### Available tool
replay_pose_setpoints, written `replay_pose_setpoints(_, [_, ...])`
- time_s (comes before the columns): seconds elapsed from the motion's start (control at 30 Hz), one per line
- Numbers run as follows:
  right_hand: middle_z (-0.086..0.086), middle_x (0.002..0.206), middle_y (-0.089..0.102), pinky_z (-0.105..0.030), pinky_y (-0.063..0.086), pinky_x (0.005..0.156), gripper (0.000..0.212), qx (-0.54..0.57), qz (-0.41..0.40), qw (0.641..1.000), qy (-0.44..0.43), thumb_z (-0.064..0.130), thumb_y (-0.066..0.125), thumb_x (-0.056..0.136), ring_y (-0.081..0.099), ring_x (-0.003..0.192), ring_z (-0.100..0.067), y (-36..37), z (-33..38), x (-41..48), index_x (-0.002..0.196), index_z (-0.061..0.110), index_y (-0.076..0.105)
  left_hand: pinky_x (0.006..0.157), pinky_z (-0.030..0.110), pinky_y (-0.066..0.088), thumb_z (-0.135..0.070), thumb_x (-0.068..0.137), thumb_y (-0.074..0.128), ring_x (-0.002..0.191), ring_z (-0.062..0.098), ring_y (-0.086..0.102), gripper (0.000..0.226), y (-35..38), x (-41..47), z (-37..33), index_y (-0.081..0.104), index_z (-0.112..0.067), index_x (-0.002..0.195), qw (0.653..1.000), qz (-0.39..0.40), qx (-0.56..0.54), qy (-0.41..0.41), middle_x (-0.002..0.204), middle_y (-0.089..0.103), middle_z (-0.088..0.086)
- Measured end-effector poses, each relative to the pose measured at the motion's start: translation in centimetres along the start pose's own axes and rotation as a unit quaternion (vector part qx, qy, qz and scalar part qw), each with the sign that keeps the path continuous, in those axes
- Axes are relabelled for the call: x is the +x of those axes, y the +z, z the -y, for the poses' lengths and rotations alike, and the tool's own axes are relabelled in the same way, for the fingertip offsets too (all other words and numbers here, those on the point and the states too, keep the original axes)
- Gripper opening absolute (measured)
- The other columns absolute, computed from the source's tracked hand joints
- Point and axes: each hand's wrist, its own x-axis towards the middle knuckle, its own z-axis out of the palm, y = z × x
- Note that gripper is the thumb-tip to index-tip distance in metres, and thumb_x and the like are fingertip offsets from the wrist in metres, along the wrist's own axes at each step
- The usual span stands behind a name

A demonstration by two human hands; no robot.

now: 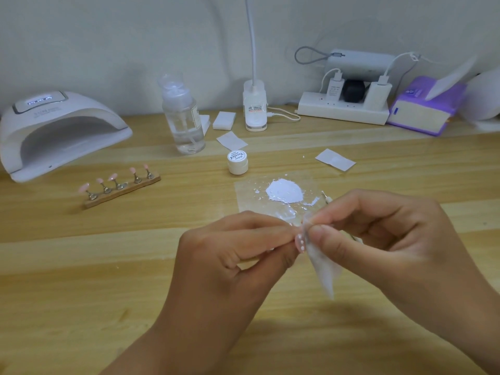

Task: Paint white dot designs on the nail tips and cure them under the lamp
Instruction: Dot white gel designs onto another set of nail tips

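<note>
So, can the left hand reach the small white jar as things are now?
Probably yes: only bare table and the flat paint film lie between the left hand and the jar. But it pinches the dotted nail tip, so it cannot grasp yet.

Over the middle of the tabletop (81,266), the left hand (238,255) pinches a pink nail tip (301,243) with white dots, touching a white wipe (324,272) pinched by the right hand (378,239), which also holds a thin dotting tool (326,197). Beyond them lies a white paint patch (284,193); the curing lamp (59,131) stands at the far left edge, a wooden strip (121,189) of pink tips near it
</note>
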Motion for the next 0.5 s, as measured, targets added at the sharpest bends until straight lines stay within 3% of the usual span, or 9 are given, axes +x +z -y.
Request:
replay_pose_setpoints(0.17, [-0.008, 0.076, 0.075, -0.022, 0.056, 0.064, 0.014, 0.076, -0.031, 0.996, 0.03, 0.028, 0.076, 0.075, 0.071, 0.068, -0.018, 0.2, -0.3, -0.1, 0.082, 0.016, 0.075, 0.066, 0.008, 0.048, -0.018, 0.079, 0.076, 0.073, 0.003, 0.068, 0.013, 0.0, 0.1, -0.1, 0.079, -0.028, 0.086, 1.0, -0.004, -0.011, -0.004, 0.082, 0.074, -0.016])
replay_pose_setpoints(0.33, [-0.009, 0.077, 0.073, -0.018, 0.054, 0.063, 0.009, 0.079, -0.082, 0.993, 0.005, 0.025, 0.076, 0.078, 0.069, 0.066, -0.013, 0.2, -0.1, 0.3, 0.083, 0.017, 0.074, 0.063, 0.016, 0.054, -0.019, 0.079, 0.076, 0.073, 0.011, 0.071, 0.011, -0.1, 0.0, -0.2, 0.08, -0.026, 0.087, 0.999, -0.021, -0.021, -0.016, 0.081, 0.075, -0.015])
replay_pose_setpoints(0.5, [0.002, 0.084, 0.073, -0.016, 0.052, 0.073, 0.006, -0.042, -0.165, 0.985, -0.004, 0.024, 0.072, 0.082, 0.069, 0.077, -0.011, -1.7, -0.7, 1.5, 0.086, 0.023, 0.068, 0.065, 0.023, 0.058, -0.018, 0.077, 0.08, 0.07, 0.009, 0.073, 0.016, -0.5, 0.0, 0.1, 0.079, -0.03, 0.086, 0.994, -0.058, -0.074, -0.057, 0.082, 0.076, -0.013])
